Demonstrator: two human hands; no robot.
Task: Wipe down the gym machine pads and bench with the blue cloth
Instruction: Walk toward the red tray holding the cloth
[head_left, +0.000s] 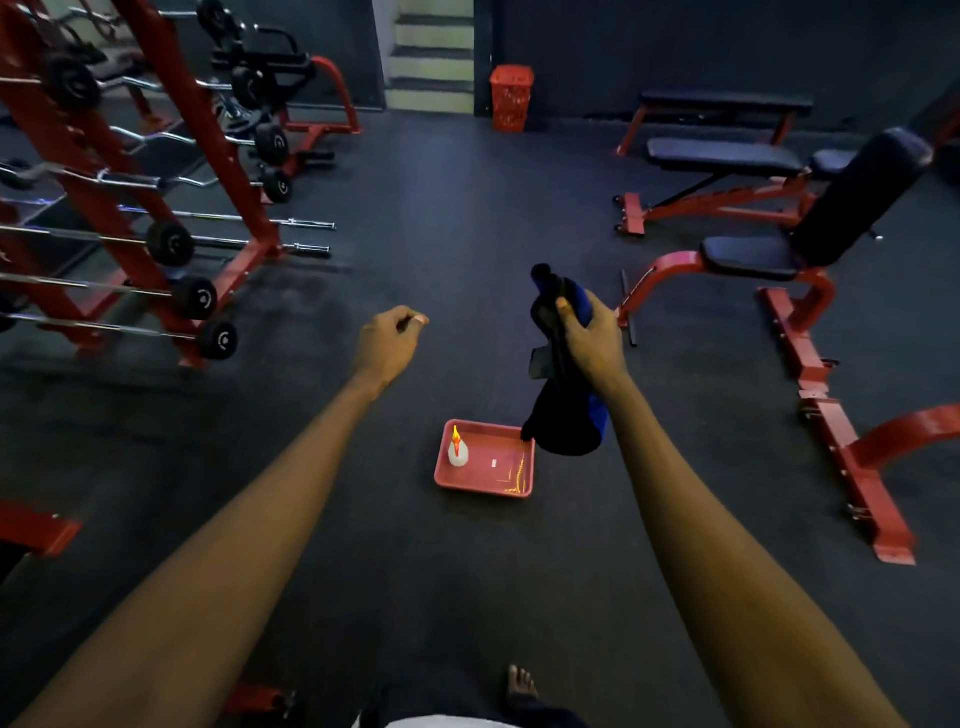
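a red tray (483, 489) is sitting on the floor (415, 571), carrying a white spray bottle (458, 453). above it, the left hand (389, 343) is curling empty. the right hand (592, 349) is gripping the blue cloth (566, 431), which is hanging over the tray's corner. an incline bench (753, 257) is standing farther right.

A dark rubber floor (441, 218) is stretching across the dim room. On the left a red rack (171, 98) is leaning back, carrying barbells (171, 243) with black plates on its pegs. At the far end pale steps (431, 67) are catching the brightest light, and a red mesh basket (512, 97) is standing just beside them against a dark wall (675, 52). On the right three red-framed benches (724, 157) with dark pads are standing, the nearest with its back raised.
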